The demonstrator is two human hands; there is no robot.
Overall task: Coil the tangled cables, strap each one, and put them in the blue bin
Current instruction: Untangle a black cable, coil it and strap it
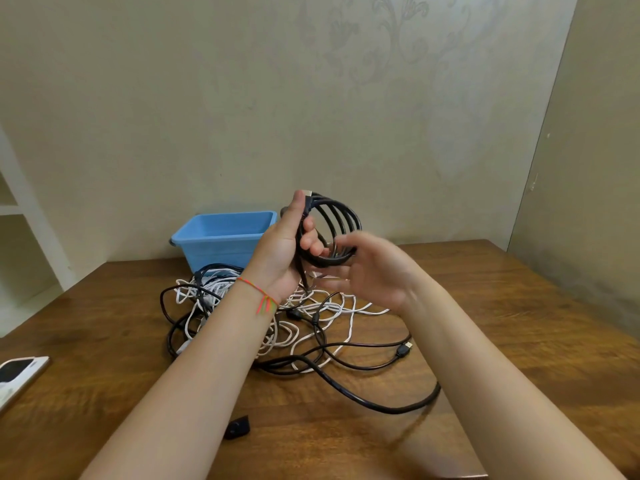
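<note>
My left hand point(284, 251) held the black coil point(332, 230) up above the table point(519, 306), fingers curled around the loops at one side, with one plug end sticking out at the top. My right hand point(367, 271) was blurred near the bottom of the coil; I cannot tell if it gripped anything. The cable seemed to me light but a little stiff and springy, so the loops should be pinched together where they cross. The blue bin point(221, 237) stood behind the tangled cables point(277, 327).
</note>
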